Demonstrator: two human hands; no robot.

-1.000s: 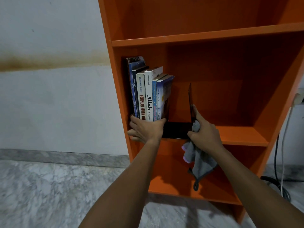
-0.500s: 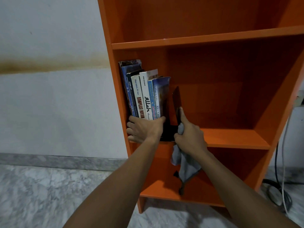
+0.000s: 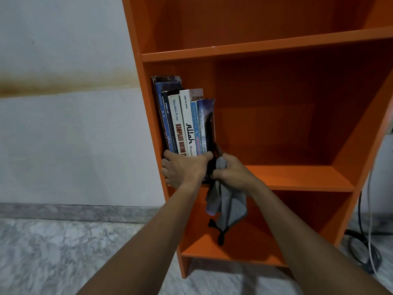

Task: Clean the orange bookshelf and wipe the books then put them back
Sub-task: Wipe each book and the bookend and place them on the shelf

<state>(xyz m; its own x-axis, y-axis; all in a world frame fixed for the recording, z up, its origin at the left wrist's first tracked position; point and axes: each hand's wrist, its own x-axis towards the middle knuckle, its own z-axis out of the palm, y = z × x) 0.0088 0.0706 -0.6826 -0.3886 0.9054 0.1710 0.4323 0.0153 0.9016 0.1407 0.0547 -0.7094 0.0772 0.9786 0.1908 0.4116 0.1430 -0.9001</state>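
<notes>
Standing upright at the left end of the middle shelf of the orange bookshelf (image 3: 255,47): a row of books (image 3: 185,124), spines outward, leaning slightly toward the left side panel.

Left hand (image 3: 185,170): clasps the foot of the row, with fingers (image 3: 168,165) curled round its left end and the thumb laid across the spines on the right.

Right hand (image 3: 234,172): touches the left hand on its thumb side, fingers closed round a grey cloth (image 3: 227,205). A bunch of the cloth shows above the knuckles, and the rest hangs below the hand in front of the lower compartment.

Black bookend (image 3: 210,133): a thin upright plate just above the right thumb, flat against the last book on the right. Its base is hidden between the two hands.

Below the forearms: grey marbled floor (image 3: 63,252).

Left of the left fingers: pale wall (image 3: 63,135) with a brown stain band.

Far right of the right fingers: dark cables (image 3: 359,216) running down to the floor.
</notes>
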